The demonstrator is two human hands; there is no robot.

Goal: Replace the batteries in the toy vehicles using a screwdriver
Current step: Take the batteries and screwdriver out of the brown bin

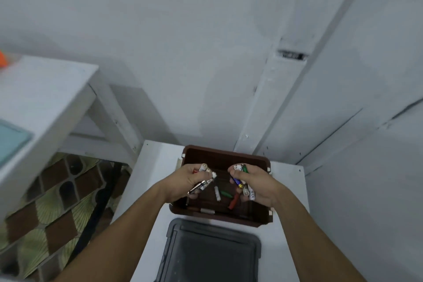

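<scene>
Fingers of the left hand [190, 181], low in the centre of the frame, curl round a fistful of batteries [204, 168]. The right hand [259, 186] beside it grips a second bunch the same way, and both are over the box [226, 152] on the table [148, 190]. Sorting is best done directly above the box, I judge, so a slipped cell lands among the loose batteries [217, 193] inside; they look small, slick and cylindrical, with white, silver, blue, green and red wraps, fanned at odd angles.
</scene>
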